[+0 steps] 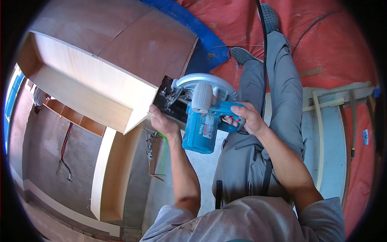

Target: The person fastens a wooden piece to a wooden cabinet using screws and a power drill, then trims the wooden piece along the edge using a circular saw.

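A blue and grey circular saw point(203, 129), labelled TOTAL, sits with its black base plate point(171, 94) against the end of a pale wooden panel point(139, 115). My right hand point(250, 117) is wrapped round the saw's rear handle, with fingers curled through the grip by the trigger. My left hand point(163, 123) is closed at the panel's edge, close to the base plate; some of its fingers are hidden underneath. A silver guard point(207, 82) covers the blade, which I cannot see. The panel belongs to a long open wooden cabinet point(76, 88) at left.
A black cable point(264, 48) runs down past my legs point(284, 84). Red sheeting point(322, 44) and blue sheeting point(189, 20) cover parts of the floor. Wooden strips point(318, 137) lie at right. Another wooden box frame point(115, 173) stands lower left, and a person point(39, 97) is at far left.
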Action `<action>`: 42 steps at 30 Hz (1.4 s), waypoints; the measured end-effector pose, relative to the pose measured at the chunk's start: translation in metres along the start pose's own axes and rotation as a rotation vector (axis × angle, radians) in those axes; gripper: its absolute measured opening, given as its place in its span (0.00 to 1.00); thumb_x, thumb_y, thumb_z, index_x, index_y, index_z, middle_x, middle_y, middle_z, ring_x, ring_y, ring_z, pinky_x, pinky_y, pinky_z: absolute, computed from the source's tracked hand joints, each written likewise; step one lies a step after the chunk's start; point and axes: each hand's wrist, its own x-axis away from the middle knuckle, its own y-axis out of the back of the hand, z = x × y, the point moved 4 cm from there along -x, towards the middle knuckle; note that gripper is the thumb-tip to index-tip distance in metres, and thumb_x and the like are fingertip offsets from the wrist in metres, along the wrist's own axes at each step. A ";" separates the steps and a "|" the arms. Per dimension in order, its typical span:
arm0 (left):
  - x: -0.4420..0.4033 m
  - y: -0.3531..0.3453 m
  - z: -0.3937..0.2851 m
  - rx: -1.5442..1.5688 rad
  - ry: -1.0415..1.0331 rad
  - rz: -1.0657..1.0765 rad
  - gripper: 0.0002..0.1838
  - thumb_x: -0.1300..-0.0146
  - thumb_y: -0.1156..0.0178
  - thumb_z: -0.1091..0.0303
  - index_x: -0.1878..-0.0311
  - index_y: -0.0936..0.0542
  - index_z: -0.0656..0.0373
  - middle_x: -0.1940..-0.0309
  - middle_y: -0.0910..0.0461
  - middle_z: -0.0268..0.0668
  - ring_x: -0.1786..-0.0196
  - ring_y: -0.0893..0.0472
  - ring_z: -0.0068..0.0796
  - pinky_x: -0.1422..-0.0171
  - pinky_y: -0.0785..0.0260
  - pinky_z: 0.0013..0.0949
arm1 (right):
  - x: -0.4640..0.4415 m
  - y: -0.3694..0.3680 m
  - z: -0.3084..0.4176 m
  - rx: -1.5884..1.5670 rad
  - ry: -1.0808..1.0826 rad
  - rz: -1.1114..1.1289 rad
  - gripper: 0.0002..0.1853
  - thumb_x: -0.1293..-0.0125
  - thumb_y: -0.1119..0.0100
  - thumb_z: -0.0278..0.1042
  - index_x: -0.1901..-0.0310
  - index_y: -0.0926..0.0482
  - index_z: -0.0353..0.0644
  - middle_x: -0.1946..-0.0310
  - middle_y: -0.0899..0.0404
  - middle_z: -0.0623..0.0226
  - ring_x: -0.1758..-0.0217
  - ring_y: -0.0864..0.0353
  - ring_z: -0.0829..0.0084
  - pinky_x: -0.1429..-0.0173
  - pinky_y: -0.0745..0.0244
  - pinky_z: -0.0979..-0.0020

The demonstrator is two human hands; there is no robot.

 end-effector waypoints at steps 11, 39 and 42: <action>-0.004 0.002 0.009 0.003 -0.040 0.009 0.31 0.11 0.52 0.44 0.68 0.28 0.59 0.73 0.35 0.26 0.65 0.37 0.21 0.59 0.42 0.34 | -0.001 0.001 -0.001 0.005 0.008 0.007 0.24 0.27 0.35 0.53 0.59 0.13 0.34 0.67 0.16 0.66 0.66 0.20 0.79 0.62 0.27 0.75; -0.001 0.004 0.005 -0.064 0.031 0.009 0.32 0.11 0.51 0.42 0.68 0.29 0.61 0.73 0.32 0.28 0.66 0.35 0.24 0.59 0.40 0.35 | -0.001 0.012 -0.013 0.270 0.090 0.014 0.13 0.43 0.14 0.28 0.59 0.11 0.41 0.61 0.12 0.72 0.54 0.15 0.78 0.44 0.21 0.70; -0.001 0.003 0.007 -0.049 0.029 0.012 0.32 0.11 0.52 0.42 0.68 0.29 0.61 0.73 0.33 0.28 0.66 0.36 0.24 0.59 0.39 0.36 | 0.001 0.011 -0.011 0.271 0.119 -0.020 0.14 0.43 0.13 0.29 0.61 0.12 0.41 0.63 0.13 0.73 0.56 0.16 0.78 0.45 0.23 0.71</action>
